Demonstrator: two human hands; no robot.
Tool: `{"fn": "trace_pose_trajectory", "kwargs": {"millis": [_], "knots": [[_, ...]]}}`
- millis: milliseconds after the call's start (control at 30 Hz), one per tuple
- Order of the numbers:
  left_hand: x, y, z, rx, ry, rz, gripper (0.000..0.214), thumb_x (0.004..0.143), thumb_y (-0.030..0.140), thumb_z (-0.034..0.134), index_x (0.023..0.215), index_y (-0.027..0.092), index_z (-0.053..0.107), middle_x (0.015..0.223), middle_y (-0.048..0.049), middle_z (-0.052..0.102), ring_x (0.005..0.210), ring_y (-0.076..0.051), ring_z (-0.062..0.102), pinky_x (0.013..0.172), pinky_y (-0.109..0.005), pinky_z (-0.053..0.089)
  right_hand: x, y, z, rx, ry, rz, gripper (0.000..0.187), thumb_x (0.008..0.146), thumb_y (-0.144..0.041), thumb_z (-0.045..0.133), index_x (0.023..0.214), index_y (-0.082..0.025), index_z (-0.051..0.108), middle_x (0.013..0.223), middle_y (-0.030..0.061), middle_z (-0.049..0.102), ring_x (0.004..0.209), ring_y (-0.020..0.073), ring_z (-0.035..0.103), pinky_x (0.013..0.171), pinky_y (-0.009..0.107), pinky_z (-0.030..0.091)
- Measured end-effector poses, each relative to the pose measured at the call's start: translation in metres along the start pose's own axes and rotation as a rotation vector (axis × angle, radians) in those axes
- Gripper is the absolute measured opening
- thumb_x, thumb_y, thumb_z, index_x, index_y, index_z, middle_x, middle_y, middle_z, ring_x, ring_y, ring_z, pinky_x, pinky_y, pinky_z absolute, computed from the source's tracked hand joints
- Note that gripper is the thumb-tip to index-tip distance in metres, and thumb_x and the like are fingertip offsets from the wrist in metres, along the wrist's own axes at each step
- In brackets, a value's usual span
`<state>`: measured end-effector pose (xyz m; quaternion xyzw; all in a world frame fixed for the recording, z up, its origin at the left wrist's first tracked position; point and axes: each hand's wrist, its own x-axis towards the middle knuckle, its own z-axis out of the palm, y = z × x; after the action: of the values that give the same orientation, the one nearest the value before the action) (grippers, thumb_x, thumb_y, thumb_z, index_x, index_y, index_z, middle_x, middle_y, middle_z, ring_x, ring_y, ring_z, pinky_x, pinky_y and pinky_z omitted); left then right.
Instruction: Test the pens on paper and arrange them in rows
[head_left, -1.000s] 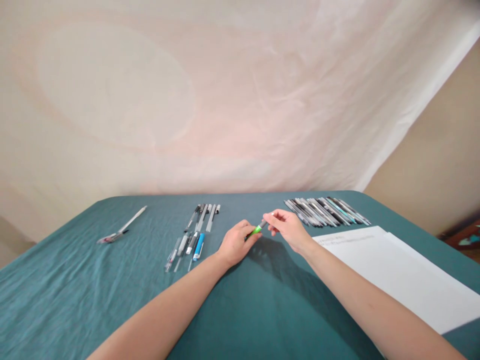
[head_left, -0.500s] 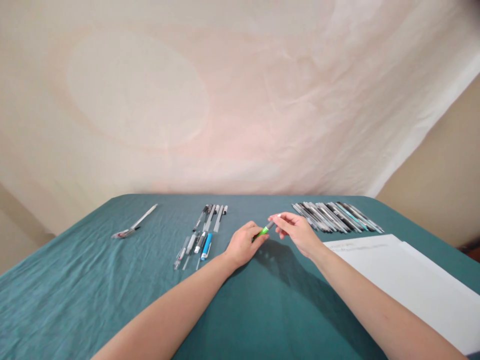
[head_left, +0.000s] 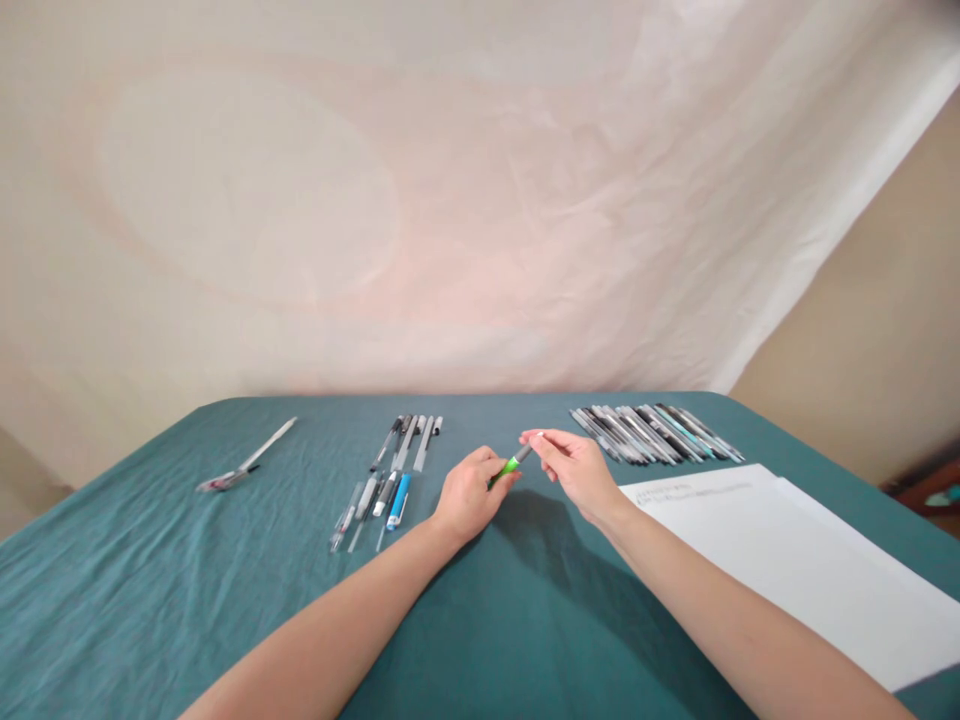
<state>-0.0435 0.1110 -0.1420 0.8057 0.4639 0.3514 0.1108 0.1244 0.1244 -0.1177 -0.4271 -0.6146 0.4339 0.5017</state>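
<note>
A green pen is held between both hands just above the teal tablecloth. My left hand is curled round its lower green end. My right hand pinches the grey upper end between thumb and fingertips. Both forearms reach in from the bottom of the view.
A row of several pens lies at the back right. More pens lie in two short groups left of my left hand, one of them blue. A single pen lies far left. White paper sheets lie at the right. A pale cloth hangs behind the table.
Both hands keep their hold on the green pen with hardly any shift. The view has swayed slightly sideways and back.
</note>
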Motion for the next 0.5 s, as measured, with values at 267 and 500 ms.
{"fn": "trace_pose_trajectory", "kwargs": {"millis": [267, 500], "knots": [[0.003, -0.001, 0.002, -0.137, -0.102, 0.033, 0.026, 0.084, 0.034, 0.042, 0.076, 0.020, 0.062, 0.069, -0.0004, 0.050, 0.066, -0.011, 0.048, 0.064, -0.022, 0.038, -0.004, 0.015, 0.012, 0.188, -0.152, 0.100, 0.030, 0.075, -0.044, 0.055, 0.089, -0.017, 0.059, 0.076, 0.0026, 0.060, 0.048, 0.0066, 0.045, 0.043, 0.020, 0.040], [0.000, 0.010, 0.002, -0.383, -0.164, 0.039, 0.044, 0.081, 0.035, 0.048, 0.122, 0.022, 0.039, 0.091, -0.0028, 0.056, 0.073, -0.011, 0.052, 0.069, -0.024, 0.043, 0.013, 0.025, -0.007, 0.436, 0.060, 0.219, 0.031, 0.071, -0.044, 0.060, 0.084, -0.016, 0.060, 0.067, 0.0001, 0.055, 0.047, 0.0056, 0.045, 0.041, 0.018, 0.039]]}}
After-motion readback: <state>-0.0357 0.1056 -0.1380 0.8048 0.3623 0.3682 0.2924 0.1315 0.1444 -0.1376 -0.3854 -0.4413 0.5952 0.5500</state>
